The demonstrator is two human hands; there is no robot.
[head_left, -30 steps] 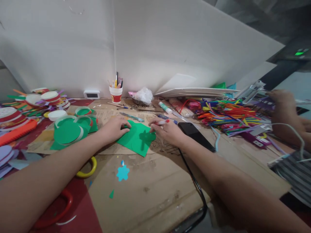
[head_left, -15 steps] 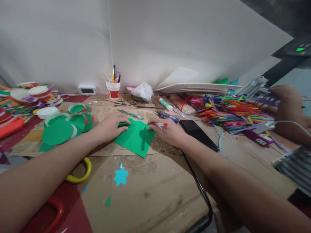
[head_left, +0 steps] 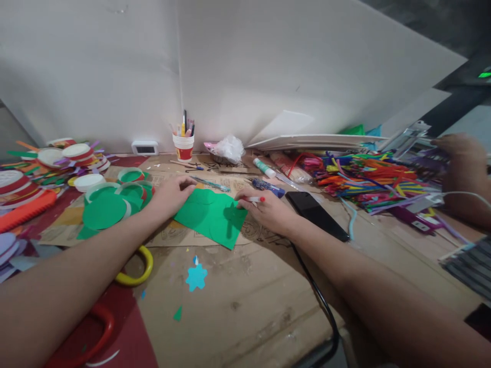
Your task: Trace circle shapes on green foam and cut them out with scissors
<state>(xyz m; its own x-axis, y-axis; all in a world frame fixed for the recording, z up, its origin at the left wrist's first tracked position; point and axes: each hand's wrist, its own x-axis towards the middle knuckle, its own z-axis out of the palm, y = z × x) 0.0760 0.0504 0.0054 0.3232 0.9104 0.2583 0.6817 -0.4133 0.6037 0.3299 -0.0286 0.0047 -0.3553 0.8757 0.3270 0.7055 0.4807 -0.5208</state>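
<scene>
A green sheet of paper (head_left: 210, 217) with a wavy cut top edge lies on the brown kraft paper in front of me. My left hand (head_left: 174, 194) is at its upper left edge, with the thumb and curved fingers apart; whether it touches the sheet I cannot tell. At the sheet's right edge, my right hand (head_left: 264, 207) grips a white marker (head_left: 253, 199) with a red end. Its fingertips are by the paper and cast a shadow on it. Green paper circles (head_left: 105, 208) and green-lined cup rings lie left of my left hand.
Scissors with a yellow handle (head_left: 148, 266) lie under my left forearm. A black phone (head_left: 316, 214), glue stick (head_left: 264, 167) and colourful pipe cleaners (head_left: 368, 179) are to the right. A cup of pens (head_left: 183, 148) stands by the wall. Another person's arm (head_left: 466, 174) is at far right.
My left hand has drawn back left off the green sheet, so more of its left part shows. My right hand stays at the right edge with the marker. The view has shifted slightly.
</scene>
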